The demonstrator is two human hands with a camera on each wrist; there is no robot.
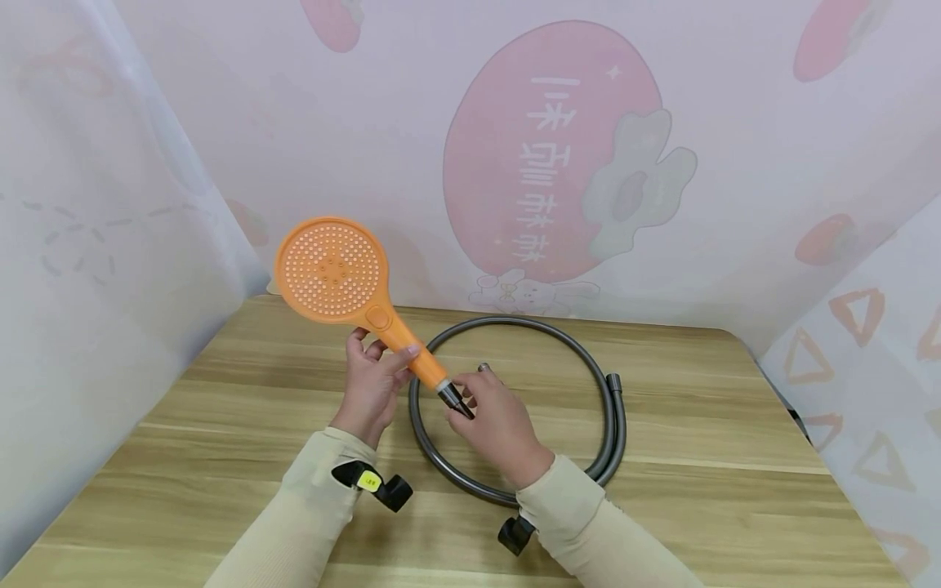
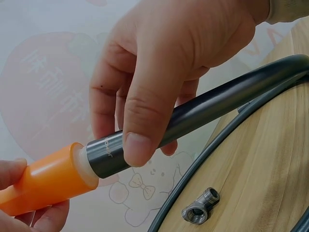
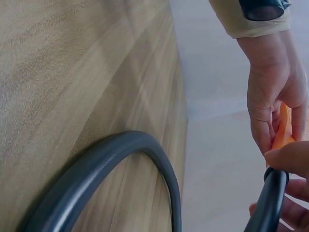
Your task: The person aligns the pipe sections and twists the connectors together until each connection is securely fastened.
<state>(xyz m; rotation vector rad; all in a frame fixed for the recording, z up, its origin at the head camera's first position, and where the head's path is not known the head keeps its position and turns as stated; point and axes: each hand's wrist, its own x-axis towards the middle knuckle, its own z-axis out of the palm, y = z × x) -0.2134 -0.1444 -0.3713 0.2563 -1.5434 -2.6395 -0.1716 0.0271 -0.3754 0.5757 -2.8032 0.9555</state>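
Note:
An orange shower head [image 1: 332, 269] with a round, dotted spray face is raised over the table, its handle slanting down to the right. My left hand [image 1: 372, 390] grips the handle [image 2: 55, 176]. At the handle's lower end, my right hand [image 1: 503, 426] pinches the dark connector [image 2: 107, 155] of a grey hose between thumb and fingers. The connector sits against the handle's end in line with it, a whitish ring [image 2: 86, 164] showing between them. From there the hose [image 1: 515, 320] runs behind the right hand into a loop on the table.
The hose's other end [image 1: 614, 382] lies at the loop's right side. Inside the loop is a small threaded metal fitting [image 2: 199, 207], mostly behind my right hand in the head view. A printed curtain [image 1: 397, 147] stands behind the wooden table [image 1: 698, 457].

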